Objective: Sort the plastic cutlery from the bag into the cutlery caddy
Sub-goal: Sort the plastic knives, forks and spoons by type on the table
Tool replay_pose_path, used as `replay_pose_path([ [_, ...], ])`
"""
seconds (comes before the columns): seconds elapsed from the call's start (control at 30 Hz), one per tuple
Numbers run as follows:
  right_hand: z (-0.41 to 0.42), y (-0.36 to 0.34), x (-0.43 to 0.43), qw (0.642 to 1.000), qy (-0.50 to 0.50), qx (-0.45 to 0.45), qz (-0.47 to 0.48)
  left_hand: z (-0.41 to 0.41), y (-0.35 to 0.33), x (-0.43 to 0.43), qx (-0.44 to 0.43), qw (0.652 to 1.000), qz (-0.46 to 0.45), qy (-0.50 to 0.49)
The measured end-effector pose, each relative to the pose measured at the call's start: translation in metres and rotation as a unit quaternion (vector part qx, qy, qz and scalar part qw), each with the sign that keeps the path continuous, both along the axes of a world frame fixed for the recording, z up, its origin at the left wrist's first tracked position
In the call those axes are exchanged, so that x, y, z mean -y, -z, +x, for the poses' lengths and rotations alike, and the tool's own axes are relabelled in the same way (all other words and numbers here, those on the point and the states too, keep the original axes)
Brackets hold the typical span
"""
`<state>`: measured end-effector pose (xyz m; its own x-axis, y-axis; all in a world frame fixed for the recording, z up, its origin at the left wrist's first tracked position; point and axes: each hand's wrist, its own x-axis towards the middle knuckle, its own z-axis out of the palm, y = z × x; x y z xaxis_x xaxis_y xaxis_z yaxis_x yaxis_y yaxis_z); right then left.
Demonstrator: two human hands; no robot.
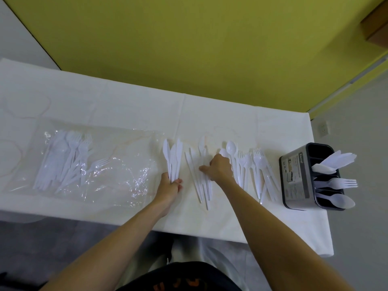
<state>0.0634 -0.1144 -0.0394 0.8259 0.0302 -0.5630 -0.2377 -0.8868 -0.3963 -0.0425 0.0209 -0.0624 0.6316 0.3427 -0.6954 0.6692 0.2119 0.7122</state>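
Observation:
My left hand (170, 189) grips the handles of a small bunch of white plastic knives (173, 158) that fan away from me on the table. My right hand (218, 168) lies palm down on a loose pile of white knives (199, 181), fingers spread, holding nothing that I can see. To the right lies a heap of white spoons and forks (249, 166). The clear plastic bag (98, 164) at the left still holds more white cutlery (65, 162). The dark cutlery caddy (302, 177) stands at the table's right end with knives, a fork and spoons in separate slots.
The table (126, 106) has a white cloth and ends just right of the caddy. A yellow-green wall rises behind the far edge. A wall socket (324, 128) sits low on the right wall. My legs are below the near edge.

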Motion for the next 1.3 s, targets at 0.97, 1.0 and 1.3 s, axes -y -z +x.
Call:
replay_pose_path([
  [0.97,-0.032,-0.01,0.018,0.998,-0.008,-0.068,-0.004,0.0,-0.001,0.011,-0.017,0.998,0.026,0.055],
  [1.0,-0.031,-0.01,0.015,0.998,-0.015,-0.06,-0.011,0.0,-0.001,0.012,-0.018,0.998,0.027,0.055],
  [1.3,-0.039,-0.01,-0.004,0.999,-0.019,-0.013,-0.023,0.001,-0.006,0.014,-0.037,0.996,0.046,0.065],
])
